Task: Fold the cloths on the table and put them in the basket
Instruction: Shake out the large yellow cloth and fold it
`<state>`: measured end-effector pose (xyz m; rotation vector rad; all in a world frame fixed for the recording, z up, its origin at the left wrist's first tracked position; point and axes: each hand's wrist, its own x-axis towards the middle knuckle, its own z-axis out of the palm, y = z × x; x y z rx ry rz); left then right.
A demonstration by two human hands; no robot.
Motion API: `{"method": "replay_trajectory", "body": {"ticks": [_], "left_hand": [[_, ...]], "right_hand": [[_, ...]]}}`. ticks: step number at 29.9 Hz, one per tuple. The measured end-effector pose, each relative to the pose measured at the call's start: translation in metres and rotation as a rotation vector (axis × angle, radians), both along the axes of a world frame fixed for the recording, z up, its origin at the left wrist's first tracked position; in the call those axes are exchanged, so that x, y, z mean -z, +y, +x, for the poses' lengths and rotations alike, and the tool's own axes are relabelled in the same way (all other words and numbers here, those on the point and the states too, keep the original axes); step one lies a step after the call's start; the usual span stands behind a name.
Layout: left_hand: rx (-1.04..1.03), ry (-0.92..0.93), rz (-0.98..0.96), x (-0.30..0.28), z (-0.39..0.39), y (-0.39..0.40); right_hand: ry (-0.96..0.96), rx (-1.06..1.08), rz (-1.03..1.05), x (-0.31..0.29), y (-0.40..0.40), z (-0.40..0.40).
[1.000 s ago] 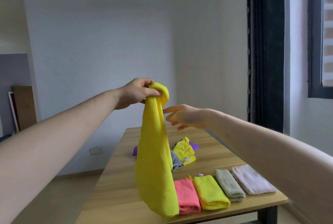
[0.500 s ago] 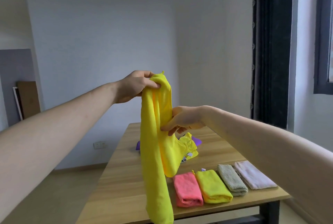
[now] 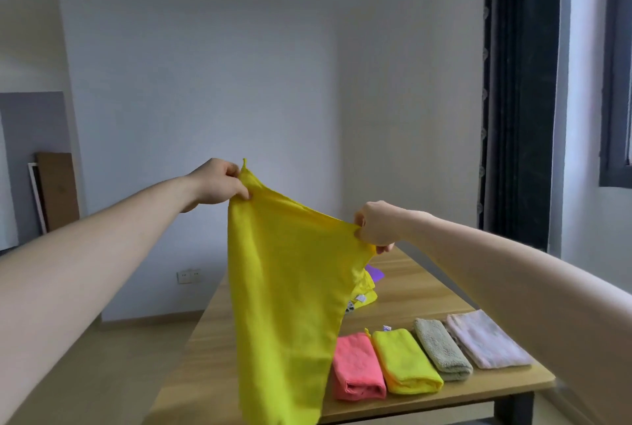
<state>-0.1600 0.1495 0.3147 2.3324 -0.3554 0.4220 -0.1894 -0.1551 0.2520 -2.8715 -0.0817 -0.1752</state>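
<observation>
- Cloth, yellow [image 3: 287, 287], hangs spread in the air above the worktop [image 3: 410, 291].
- Left hand [image 3: 219, 181] pinches its top corner; right hand [image 3: 376, 229] clamps the other corner, lower.
- 4 folded cloths [image 3: 427, 356] lie in a row near the worktop's front edge.

yellow cloth [image 3: 284, 287], pink cloth [image 3: 357, 368], wooden table [image 3: 427, 294]

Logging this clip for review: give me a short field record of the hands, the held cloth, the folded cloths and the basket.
left hand: pinching one top corner of yellow cloth
right hand: pinching the other top corner
yellow cloth: spread open, hanging above table
folded row: pink cloth, yellow-green cloth, grey-green cloth, pale pink cloth
basket: not in view
</observation>
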Motion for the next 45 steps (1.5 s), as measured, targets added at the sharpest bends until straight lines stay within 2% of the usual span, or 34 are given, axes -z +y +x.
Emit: {"method": "replay_trajectory", "body": {"ticks": [6,12,15,18,21,26,30,37,41,45], "left_hand": [[-0.233,0.001,-0.026,0.015,0.029,0.030],[-0.204,-0.027,-0.398,0.013,0.057,0.036],[-0.172,-0.065,-0.440,0.012,0.062,0.044],[-0.132,-0.050,-0.400,0.016,0.057,0.051],[-0.035,0.046,-0.327,0.030,0.041,0.056],[0.116,0.267,-0.096,0.078,0.003,0.067],[0.203,0.506,0.065,0.122,-0.021,0.075],[0.234,0.750,0.315,0.196,-0.043,0.085],[0.233,0.797,0.347,0.211,-0.043,0.088],[0.192,0.675,0.271,0.209,-0.029,0.095]], "right_hand": [[-0.163,0.030,0.224,-0.010,0.008,0.032],[-0.400,0.032,0.445,-0.039,0.021,0.064],[-0.495,0.004,0.466,-0.043,0.021,0.069],[-0.514,-0.046,0.397,-0.034,0.018,0.066],[-0.450,-0.097,0.319,-0.013,0.014,0.053],[-0.245,-0.196,0.271,0.037,0.013,0.022],[-0.074,-0.292,0.190,0.080,0.016,-0.003],[0.216,-0.414,0.075,0.133,0.022,-0.035],[0.233,-0.420,0.045,0.144,0.020,-0.031],[0.145,-0.351,0.044,0.146,0.019,-0.012]]}}
